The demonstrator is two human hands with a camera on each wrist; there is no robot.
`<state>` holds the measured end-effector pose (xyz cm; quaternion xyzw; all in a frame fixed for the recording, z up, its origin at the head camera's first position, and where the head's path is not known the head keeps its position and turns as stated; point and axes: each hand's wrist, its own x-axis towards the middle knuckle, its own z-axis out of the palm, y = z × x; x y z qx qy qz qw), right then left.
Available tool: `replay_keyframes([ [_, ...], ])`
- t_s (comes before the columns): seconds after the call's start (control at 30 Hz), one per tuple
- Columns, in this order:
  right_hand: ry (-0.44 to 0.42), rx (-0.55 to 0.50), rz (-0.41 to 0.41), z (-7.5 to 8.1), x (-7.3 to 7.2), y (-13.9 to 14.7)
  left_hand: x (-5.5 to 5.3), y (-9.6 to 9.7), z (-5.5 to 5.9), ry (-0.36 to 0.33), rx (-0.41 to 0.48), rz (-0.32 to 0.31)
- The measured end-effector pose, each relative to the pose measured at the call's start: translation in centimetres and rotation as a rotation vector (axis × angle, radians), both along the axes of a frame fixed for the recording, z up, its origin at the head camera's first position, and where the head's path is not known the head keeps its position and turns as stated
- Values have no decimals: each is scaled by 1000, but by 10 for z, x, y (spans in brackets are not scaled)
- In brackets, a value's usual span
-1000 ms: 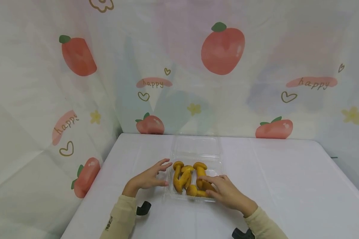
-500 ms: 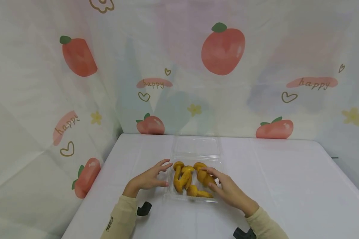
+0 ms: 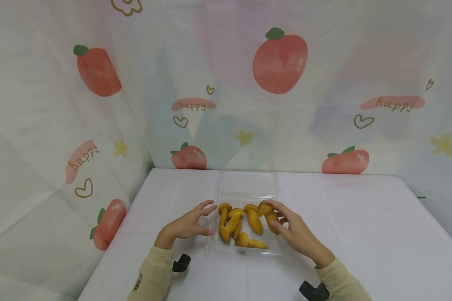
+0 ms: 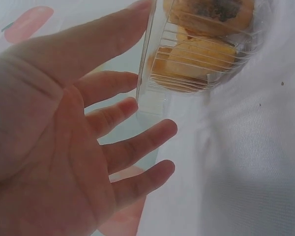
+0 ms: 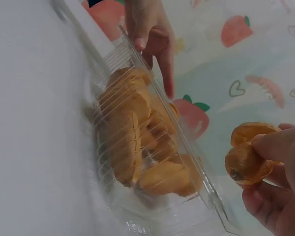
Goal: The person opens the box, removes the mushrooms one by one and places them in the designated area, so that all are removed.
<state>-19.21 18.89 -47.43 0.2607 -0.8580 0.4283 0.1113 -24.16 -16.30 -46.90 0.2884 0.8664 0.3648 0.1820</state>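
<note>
A yellow-brown mushroom (image 3: 269, 215) is pinched between the thumb and fingers of my right hand (image 3: 299, 236), over the right side of a clear plastic box (image 3: 248, 251). In the right wrist view this mushroom (image 5: 243, 164) is held above the box's rim. Several similar mushrooms (image 3: 253, 222) lie in the box, one (image 3: 250, 242) sideways along its front. At the box's left side is my left hand (image 3: 184, 223), fingers spread and loosely bent. The left wrist view shows its thumb (image 4: 108, 32) and nearer fingertips right at the clear rim.
The box's clear lid (image 3: 246, 184) lies folded back behind it on the white-covered table (image 3: 342, 221). A printed fruit backdrop (image 3: 226, 83) rises along the back and left. Black wrist pieces (image 3: 181, 263) hang below both sleeves.
My right hand has lifted a mushroom from the box's right side and moved it slightly right and up. The left hand and box have stayed in place.
</note>
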Motion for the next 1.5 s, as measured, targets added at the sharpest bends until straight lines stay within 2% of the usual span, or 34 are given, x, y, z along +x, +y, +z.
replay_keyframes([
  [0.37, -11, 14, -104, 11, -2, 16, 2, 3, 2, -10, -16, 42],
  [0.87, -44, 32, -162, 15, -6, 29, 3, 3, 5, -16, -11, 48],
  [1.13, -44, -26, -146, 18, -9, 41, 3, 3, 3, 5, -34, 55],
  [1.3, -35, -68, -128, 14, -14, 51, 3, 3, 2, 13, -35, 54],
  [1.5, -58, -78, -143, 9, -15, 57, 3, 3, 2, -3, -25, 61],
])
